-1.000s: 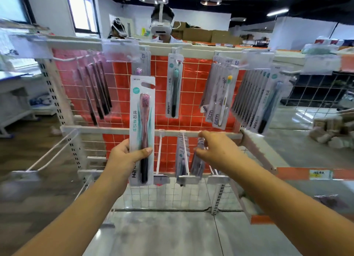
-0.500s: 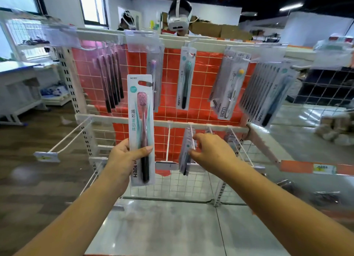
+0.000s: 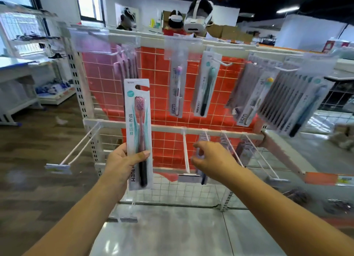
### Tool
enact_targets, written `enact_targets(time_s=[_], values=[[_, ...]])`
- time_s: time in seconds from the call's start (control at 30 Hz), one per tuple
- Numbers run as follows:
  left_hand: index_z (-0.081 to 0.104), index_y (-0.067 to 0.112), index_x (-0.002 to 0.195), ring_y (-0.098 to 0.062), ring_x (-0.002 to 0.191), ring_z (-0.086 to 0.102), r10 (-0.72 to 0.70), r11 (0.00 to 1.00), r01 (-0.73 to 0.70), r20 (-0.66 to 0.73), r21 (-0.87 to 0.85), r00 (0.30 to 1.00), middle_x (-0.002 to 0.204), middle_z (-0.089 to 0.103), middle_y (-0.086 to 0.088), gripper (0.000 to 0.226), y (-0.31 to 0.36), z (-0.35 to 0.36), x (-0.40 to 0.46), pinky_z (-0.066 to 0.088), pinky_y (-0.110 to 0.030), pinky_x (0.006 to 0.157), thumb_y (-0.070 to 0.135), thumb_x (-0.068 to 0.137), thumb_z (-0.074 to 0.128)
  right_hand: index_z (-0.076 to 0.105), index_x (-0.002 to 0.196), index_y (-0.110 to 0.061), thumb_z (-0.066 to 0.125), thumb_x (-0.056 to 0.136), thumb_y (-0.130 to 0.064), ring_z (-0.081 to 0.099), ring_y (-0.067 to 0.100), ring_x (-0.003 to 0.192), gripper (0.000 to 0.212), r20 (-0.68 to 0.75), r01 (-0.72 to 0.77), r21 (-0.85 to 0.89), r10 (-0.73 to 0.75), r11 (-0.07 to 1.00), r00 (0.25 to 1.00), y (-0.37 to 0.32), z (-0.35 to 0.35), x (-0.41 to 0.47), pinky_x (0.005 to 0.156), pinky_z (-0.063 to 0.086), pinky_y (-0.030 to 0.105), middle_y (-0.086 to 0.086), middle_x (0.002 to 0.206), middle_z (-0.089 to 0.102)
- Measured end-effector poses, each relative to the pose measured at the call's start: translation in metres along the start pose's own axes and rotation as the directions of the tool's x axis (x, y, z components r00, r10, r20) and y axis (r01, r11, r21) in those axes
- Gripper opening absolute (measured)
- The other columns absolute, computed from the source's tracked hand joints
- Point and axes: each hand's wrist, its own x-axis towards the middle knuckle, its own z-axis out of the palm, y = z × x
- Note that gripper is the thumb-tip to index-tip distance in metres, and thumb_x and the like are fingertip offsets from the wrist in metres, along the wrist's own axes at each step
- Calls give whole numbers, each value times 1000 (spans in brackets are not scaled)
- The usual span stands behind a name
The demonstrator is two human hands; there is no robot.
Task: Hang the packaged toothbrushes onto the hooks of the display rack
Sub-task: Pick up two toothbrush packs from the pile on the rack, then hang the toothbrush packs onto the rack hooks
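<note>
- My left hand (image 3: 122, 165) holds 1 packaged toothbrush (image 3: 139, 135) upright in front of the display rack (image 3: 172, 128); the thumb lies across the front of the card low down, the other fingers are behind it.
- Handling estimate: the pack is light, flat and fairly stiff along its length, with a smooth plastic blister that may slip. A grip on the lower third leaves the hang slot (image 3: 141, 87) at the top free, which is the part that must meet a hook.
- The card edge could crease if squeezed hard, so a light pinch should do.
- My right hand (image 3: 212, 159) is at the lower row, fingers curled about a blurred hanging pack (image 3: 201, 156); I cannot tell whether they pinch it or only touch it.
- Open room: the lower-left hook (image 3: 80, 150) is bare and well apart from hung stock. The hook (image 3: 185, 152) just left of my right hand also looks bare.
- Edges to mind: each hook ends in a label holder (image 3: 58, 168), so the slot must clear that first. The upper-row packs (image 3: 205, 87) hang close above.
</note>
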Motion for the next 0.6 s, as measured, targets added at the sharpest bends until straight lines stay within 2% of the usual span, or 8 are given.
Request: enact_targets(time_s=[0.2, 0.33, 0.43, 0.5, 0.6], values=[[61, 8, 106, -18, 84, 68, -19, 1000, 19, 8, -2, 1000, 93, 71, -5, 29, 2, -39, 22, 52, -27, 64, 1, 78, 66, 47, 132, -16, 52, 94, -27, 56, 17, 106, 40, 40, -35, 25, 34, 999, 999, -32, 25, 26, 88, 47, 28, 3, 126, 57], [64, 10, 100, -26, 90, 68, -33, 999, 33, 12, -35, 999, 93, 73, -8, 27, 3, -68, 40, 54, -40, 80, 0, 75, 68, 47, 132, -17, 51, 94, -26, 51, 11, 93, 39, 42, -19, 35, 18, 999, 999, -55, 38, 41, 76, 40, 20, 1, 125, 57], [64, 10, 101, -29, 93, 68, -25, 998, 27, 31, -61, 999, 96, 73, -11, 36, 8, -86, 50, 52, -45, 86, 5, 66, 72, 46, 134, -16, 52, 94, -26, 54, 14, 100, 41, 50, -41, 37, 39, 998, 998, -73, 47, 52, 81, 43, 22, 1, 126, 57], [64, 10, 102, -27, 90, 69, -7, 998, 10, 47, -62, 999, 95, 73, -9, 37, 11, -96, 56, 54, -42, 81, 6, 66, 71, 45, 135, -16, 53, 94, -27, 54, 16, 107, 43, 50, -48, 30, 47, 998, 998, -84, 52, 59, 86, 44, 25, 2, 127, 56], [64, 10, 103, -24, 87, 70, 11, 998, -7, 66, -60, 998, 93, 73, -8, 34, 15, -109, 63, 54, -38, 77, 4, 69, 69, 44, 135, -17, 54, 93, -29, 53, 16, 104, 45, 52, -66, 53, 64, 996, 997, -96, 58, 66, 88, 45, 27, 2, 127, 55]])
